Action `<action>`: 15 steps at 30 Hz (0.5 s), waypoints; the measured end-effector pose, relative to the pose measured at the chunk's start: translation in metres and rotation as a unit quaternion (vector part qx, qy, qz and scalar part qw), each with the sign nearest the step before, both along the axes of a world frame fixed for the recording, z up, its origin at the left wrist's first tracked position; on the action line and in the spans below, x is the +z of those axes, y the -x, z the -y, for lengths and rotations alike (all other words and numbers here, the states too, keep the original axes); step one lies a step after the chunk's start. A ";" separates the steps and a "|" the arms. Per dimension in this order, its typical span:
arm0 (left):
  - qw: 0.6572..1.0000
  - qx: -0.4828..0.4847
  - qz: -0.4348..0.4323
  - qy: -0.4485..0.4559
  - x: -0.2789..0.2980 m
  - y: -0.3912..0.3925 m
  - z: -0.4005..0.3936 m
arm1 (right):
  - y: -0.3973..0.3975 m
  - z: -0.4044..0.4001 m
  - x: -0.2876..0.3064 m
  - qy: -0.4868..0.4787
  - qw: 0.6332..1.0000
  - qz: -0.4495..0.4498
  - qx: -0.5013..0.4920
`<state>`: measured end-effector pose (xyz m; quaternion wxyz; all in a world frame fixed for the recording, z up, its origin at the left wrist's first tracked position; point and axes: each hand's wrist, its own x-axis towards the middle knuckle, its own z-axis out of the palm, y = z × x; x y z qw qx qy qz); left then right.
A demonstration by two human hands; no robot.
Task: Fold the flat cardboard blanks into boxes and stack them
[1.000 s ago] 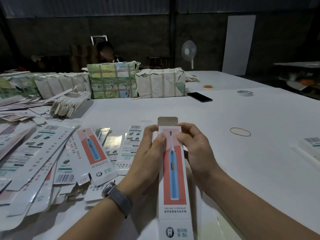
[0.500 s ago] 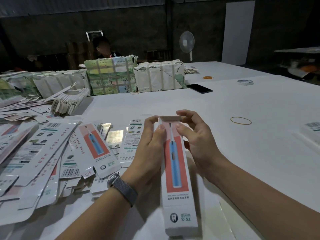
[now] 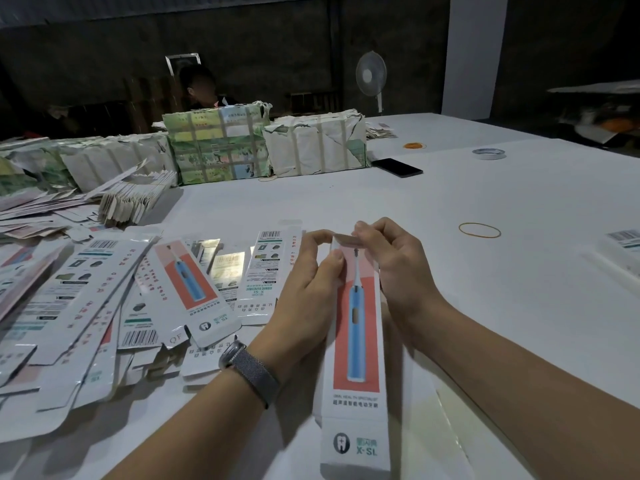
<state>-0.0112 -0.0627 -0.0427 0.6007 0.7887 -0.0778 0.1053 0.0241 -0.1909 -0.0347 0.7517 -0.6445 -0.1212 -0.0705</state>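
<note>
- Head view, far left: flat blanks lie fanned and overlapping across the white table, barcodes and toothbrush prints face up, pointing several ways.
- Behind them, a leaning stack of blanks and wrapped bundles sit along the far side of the table.
- Left hand, a watch on its wrist, grips the box along its left edge near the far end, thumb pressed on the printed front, index finger hooked up at the top.
- Centre: the box is up in both hands above the table, 1 long narrow carton, its long axis running away from the person, leaning slightly left at the far end. The toothbrush print has its head at the far end; the X-SL logo end points back at the camera.
- The brown end flap at the far end is bent over toward the opening.
- Right hand clasps the box's right edge, fingertips pinching that flap.
- Further right: a rubber band lies flat, well apart from the hands; a phone and a tape roll rest beyond.
</note>
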 end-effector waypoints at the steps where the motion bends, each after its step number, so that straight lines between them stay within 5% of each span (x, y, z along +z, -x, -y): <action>1: 1.000 0.003 0.003 -0.001 -0.001 0.000 0.001 | 0.000 0.000 0.001 -0.004 1.000 -0.006 -0.001; 15: 1.000 0.021 0.009 -0.004 0.001 0.003 0.003 | 0.003 0.002 0.004 0.091 0.996 -0.010 -0.011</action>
